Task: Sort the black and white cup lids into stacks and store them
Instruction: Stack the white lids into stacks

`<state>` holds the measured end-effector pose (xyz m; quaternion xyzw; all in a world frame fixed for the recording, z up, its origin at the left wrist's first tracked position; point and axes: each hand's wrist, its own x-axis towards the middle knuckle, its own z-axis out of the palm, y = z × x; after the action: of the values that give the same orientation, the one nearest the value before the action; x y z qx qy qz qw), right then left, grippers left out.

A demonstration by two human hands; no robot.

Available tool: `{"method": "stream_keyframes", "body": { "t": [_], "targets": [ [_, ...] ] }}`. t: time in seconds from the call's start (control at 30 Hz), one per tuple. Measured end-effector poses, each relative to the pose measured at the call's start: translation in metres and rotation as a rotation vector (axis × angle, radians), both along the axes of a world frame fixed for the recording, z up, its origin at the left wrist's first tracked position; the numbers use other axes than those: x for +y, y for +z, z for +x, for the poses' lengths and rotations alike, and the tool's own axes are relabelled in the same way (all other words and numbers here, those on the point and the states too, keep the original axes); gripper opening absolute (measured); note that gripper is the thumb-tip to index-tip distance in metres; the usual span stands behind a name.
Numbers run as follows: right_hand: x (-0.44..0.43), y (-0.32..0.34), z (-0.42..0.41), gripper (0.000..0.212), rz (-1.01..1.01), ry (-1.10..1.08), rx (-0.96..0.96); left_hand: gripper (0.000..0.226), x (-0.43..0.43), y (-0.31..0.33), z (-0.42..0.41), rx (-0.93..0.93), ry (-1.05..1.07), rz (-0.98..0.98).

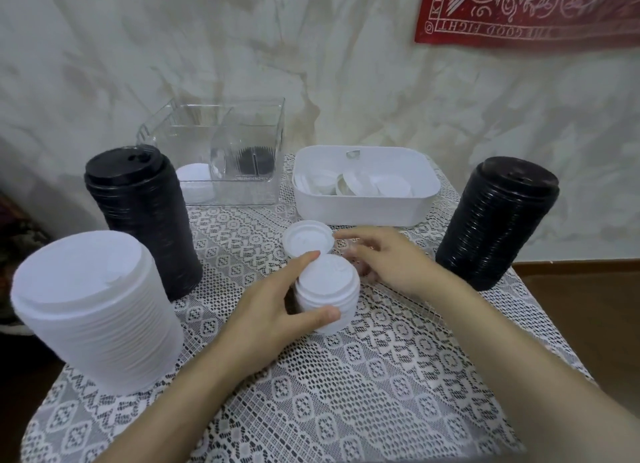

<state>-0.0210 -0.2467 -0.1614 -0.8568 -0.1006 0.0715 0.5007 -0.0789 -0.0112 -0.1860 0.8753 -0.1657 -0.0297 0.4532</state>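
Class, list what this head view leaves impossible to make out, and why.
- Head view: right hand, fingers blurred by motion; grip unclear.
- Head view: white bin, front wall hides how many lids lie inside.
- Head view: dark item in clear box, distorted by ribbed walls.
- Head view: red cloth, cut off by top edge.

Black stacks (143, 220) (495, 223) flank open lace tablecloth (311, 393)
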Motion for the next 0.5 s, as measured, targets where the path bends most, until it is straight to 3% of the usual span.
{"method": "stream_keyframes", "body": {
  "t": [0.13, 0.23, 0.3, 0.4, 0.5],
  "targets": [
    [0.013, -0.002, 0.02, 0.031, -0.366, 0.035, -0.194, 0.092, 0.001, 0.003, 0.0, -0.006, 0.007, 0.012],
    [0.018, 0.004, 0.027, 0.017, -0.463, 0.047, -0.257, 0.074, -0.002, 0.006, -0.002, 0.018, 0.001, 0.004],
    [0.018, 0.006, 0.026, 0.01, -0.371, 0.013, -0.279, 0.073, -0.001, 0.007, -0.003, 0.016, -0.002, -0.012],
    [0.011, 0.009, 0.015, 0.002, -0.076, -0.043, -0.208, 0.074, -0.001, 0.007, -0.004, 0.01, -0.009, -0.002],
    [0.004, 0.017, -0.002, 0.007, 0.13, -0.14, -0.102, 0.078, 0.0, 0.005, -0.005, 0.013, -0.005, -0.01]
  ]
}}
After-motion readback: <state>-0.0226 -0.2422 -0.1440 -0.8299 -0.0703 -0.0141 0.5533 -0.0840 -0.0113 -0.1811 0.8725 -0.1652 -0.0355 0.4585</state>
